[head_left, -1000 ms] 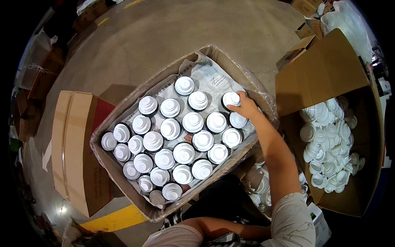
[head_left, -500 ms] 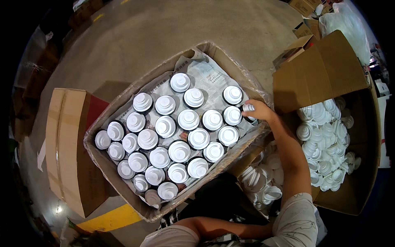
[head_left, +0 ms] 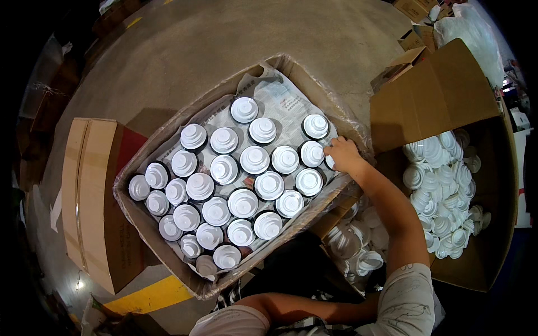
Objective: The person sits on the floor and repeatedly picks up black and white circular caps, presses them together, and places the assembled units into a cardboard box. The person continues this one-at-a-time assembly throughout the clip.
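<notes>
A large open cardboard box (head_left: 168,263), lined with clear plastic and newspaper, holds several upright cans with white ribbed caps (head_left: 255,159). My right hand (head_left: 343,155) is at the box's right wall, its fingers closed over a white-capped can (head_left: 329,163) at the end of a row, and it mostly hides that can. The nearest neighbours are the capped cans (head_left: 312,153) just left of the hand. My left forearm (head_left: 291,308) lies across the bottom of the view. Its hand is hidden under my right arm.
To the right, an open carton (head_left: 493,246) with a raised flap (head_left: 431,95) holds a heap of loose white caps (head_left: 443,185). More caps (head_left: 353,246) lie under my right arm. A closed carton (head_left: 89,196) stands at left. A yellow line (head_left: 145,294) marks the concrete floor.
My right hand has drawn back from the far-right can toward me along the box's right wall and now rests one row nearer. The view has shifted slightly.
</notes>
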{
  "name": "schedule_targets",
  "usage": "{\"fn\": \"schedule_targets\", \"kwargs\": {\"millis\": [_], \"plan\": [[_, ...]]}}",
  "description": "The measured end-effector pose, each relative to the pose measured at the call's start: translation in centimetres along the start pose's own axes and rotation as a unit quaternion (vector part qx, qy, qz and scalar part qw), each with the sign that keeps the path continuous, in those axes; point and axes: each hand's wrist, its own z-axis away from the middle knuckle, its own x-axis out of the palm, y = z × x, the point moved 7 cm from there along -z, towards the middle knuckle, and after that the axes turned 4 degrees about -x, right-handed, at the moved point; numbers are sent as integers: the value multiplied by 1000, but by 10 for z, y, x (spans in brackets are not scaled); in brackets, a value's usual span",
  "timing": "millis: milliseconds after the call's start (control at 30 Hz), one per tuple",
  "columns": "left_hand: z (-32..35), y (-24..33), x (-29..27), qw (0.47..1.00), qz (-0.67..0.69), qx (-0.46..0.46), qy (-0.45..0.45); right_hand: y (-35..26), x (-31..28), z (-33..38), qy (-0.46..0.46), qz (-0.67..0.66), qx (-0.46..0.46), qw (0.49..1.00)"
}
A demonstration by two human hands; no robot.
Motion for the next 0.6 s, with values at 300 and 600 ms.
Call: {"fn": "schedule_targets", "kwargs": {"millis": [300,600], "plan": [[-2,-4,0,1000,5,7,9,23,17,-9,-18,-411,-18,911],[-2,-10,-4,1000,-7,2,12,41,-27,-45,95,-335,65,935]]}}
